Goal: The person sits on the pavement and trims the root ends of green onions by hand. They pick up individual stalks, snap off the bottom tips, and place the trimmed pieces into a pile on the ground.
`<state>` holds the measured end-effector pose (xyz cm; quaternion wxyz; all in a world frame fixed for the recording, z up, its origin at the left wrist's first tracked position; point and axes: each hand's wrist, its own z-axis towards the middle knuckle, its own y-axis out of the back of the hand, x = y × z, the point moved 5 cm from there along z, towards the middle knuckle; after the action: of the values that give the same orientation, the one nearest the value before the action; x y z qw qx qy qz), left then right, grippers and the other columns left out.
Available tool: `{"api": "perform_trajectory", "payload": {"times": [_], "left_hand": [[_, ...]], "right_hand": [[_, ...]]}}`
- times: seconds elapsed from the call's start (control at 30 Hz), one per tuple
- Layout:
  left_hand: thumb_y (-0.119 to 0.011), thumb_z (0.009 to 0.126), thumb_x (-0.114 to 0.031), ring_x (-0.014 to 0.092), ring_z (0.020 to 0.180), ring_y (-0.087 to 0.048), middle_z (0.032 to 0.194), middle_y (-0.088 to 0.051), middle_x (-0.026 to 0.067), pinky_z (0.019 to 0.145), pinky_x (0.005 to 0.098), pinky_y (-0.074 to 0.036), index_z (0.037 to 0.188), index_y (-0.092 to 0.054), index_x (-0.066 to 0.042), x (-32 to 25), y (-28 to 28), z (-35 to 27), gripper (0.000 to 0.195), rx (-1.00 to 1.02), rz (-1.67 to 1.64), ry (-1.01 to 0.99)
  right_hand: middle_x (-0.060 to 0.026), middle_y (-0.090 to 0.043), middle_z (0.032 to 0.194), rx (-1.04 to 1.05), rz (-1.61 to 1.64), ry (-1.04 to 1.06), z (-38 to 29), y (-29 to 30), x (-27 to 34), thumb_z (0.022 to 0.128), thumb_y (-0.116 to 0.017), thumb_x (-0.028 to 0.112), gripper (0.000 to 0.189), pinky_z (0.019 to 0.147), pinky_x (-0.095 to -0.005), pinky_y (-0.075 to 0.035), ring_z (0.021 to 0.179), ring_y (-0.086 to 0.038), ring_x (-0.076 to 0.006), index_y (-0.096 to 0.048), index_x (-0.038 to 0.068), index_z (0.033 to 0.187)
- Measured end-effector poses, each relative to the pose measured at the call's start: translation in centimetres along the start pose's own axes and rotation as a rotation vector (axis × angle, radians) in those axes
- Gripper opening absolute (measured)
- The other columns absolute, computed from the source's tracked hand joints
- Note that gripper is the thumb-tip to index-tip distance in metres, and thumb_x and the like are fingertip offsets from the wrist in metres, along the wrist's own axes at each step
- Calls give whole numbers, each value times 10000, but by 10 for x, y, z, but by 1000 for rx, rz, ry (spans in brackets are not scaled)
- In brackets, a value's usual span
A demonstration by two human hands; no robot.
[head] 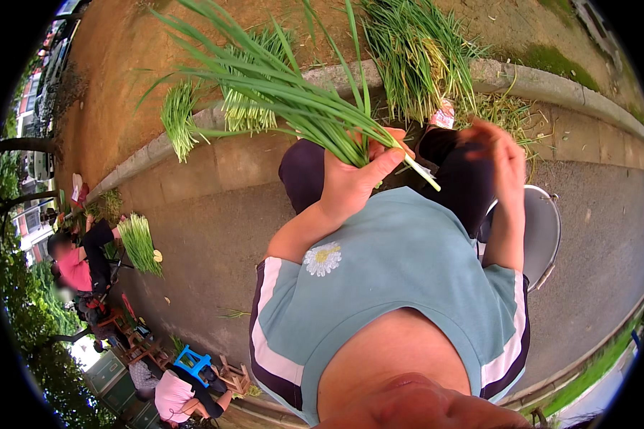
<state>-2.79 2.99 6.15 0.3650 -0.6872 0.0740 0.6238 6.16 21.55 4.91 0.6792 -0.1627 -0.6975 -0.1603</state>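
My left hand (354, 179) grips a bunch of long, flat green leaves, likely Chinese chives (295, 107). Their tips fan out up and to the left, away from me. One pale, whitish stalk (421, 172) sticks out past my thumb, over my lap. To the right, above my right thigh, hangs my right hand (502, 155), blurred by motion. Its fingers look apart and nothing shows in them. It is nearest to a large heap of greens (421, 64) lying across the kerb.
Two trimmed bundles, a small one (178, 118) and a larger one (249, 110), lie at the kerb (547, 86). Leaf scraps (507, 115) litter the right. A grey bucket (547, 236) stands by my right side. People sit at left near a blue stool (192, 362).
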Motion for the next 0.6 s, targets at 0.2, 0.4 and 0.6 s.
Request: {"api": "perform_trajectory", "payload": {"times": [0.2, 0.4, 0.6], "left_hand": [[-525, 778, -79, 44, 493, -413, 793, -566, 105, 424, 155, -283, 934, -507, 6, 4, 5, -3, 179, -13, -14, 132], [-499, 799, -96, 56, 462, -363, 737, -497, 27, 415, 186, -282, 865, -499, -45, 3, 15, 1, 83, -67, -500, 65], [-447, 835, -203, 64, 448, -324, 704, -482, 7, 422, 211, -294, 908, -504, -63, -15, 38, 9, 168, -152, -665, -29]], "right_hand": [[-69, -584, 729, 536, 125, -275, -29, -65, 9, 795, -509, 60, 203, 597, -207, -449, 669, -557, -98, -536, -40, 969], [-61, -590, 715, 530, 186, -357, -41, -46, 5, 792, -504, 56, 175, 539, -181, -427, 643, -559, -93, -570, -21, 935], [-98, -597, 711, 469, 296, -261, -51, -12, 6, 796, -489, 68, 191, 440, -176, -404, 554, -556, -101, -562, -35, 940]]}}
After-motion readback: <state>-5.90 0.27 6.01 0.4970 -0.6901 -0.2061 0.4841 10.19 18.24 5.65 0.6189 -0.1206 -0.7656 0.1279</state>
